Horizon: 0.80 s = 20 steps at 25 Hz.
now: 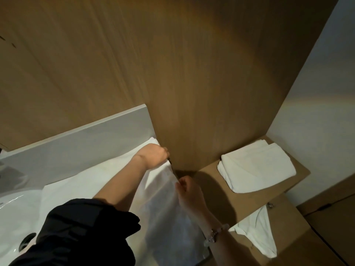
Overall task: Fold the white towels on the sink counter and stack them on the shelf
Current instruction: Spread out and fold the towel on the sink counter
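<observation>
Two hands work the white towel (164,204) at centre frame: left hand (153,154) clenches its upper corner, right hand (187,189) pinches the edge just below, cloth draping beneath both.

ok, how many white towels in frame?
3: one towel on the sink counter, gripped by the left hand and right hand; a folded pile on the shelf; a hanging towel below the shelf's edge. The pile may hold two.
</observation>
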{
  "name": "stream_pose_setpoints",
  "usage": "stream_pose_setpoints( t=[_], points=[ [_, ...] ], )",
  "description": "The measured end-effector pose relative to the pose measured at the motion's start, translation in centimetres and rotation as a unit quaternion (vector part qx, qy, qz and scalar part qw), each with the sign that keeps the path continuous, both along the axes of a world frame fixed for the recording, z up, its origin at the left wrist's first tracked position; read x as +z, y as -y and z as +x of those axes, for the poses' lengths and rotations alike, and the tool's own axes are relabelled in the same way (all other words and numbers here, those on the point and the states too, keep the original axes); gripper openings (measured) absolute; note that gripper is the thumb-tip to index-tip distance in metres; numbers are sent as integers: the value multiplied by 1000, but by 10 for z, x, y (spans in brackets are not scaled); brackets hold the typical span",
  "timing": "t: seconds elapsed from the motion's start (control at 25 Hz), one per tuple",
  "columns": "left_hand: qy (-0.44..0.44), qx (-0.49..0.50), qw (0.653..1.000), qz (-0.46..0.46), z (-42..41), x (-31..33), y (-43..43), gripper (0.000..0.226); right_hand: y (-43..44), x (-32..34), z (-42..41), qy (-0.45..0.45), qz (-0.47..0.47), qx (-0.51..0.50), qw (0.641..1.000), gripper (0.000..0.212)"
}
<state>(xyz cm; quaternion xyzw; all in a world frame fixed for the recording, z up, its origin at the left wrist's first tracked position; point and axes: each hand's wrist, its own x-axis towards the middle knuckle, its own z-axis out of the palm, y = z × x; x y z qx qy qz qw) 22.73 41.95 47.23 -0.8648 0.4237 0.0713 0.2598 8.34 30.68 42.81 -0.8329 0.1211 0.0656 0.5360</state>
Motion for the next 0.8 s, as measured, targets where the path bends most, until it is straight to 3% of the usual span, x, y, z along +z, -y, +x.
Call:
stream_pose_setpoints(
  t=[0.16, 0.48, 0.6, 0.72, 0.8],
  points=[
    [-39, 6, 993, -109, 3, 7, -10, 27, -3, -1, 2, -14, 12, -6, 1000, 15],
    [16, -28, 997, 68, 7, 11, -3, 47, -7, -7, 1, 5, -15, -11, 1000, 7],
    [46, -53, 988, 134, 15, 15, 6, 40, -6, -5, -2, 8, -12, -8, 1000, 12],
    [41, -36, 992, 113, 24, 18, 4, 32, -4, -5, -3, 6, -9, -15, 1000, 21],
    [25, -4, 997, 70, 26, 20, 0, 28, -5, -5, -4, 6, -21, -25, 999, 14]
  ],
)
